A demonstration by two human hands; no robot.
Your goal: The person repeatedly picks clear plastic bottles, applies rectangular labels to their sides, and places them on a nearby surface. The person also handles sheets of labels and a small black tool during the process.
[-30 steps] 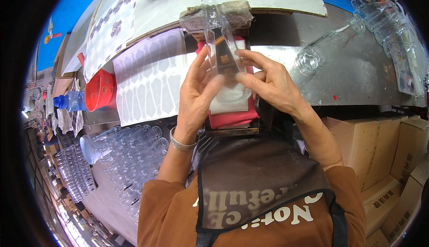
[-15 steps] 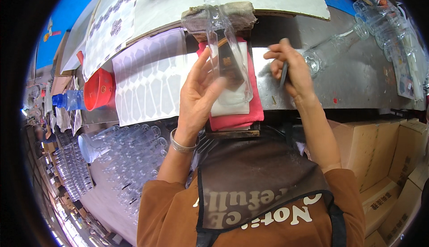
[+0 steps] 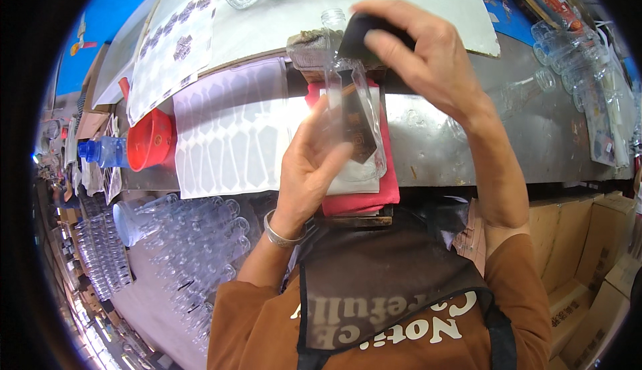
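A clear glass bottle lies with its neck away from me on a padded rest, over white paper and a pink cloth. A dark, tapered label shows on the bottle's upper side. My left hand is closed round the left side of the body, thumb near the label. In my right hand is a flat black scraper-like piece, held over the bottle's neck and shoulder. A folded grey rag supports the neck end.
To the left are a sheet of pale labels, a red plastic tub and many clear bottles lower down. Another bottle lies on the metal table at right. Cardboard boxes stand at lower right.
My right hand has swung from the right of the bottle up and left over its neck, bringing the black piece along. My left hand stays at the bottle. The view has shifted slightly.
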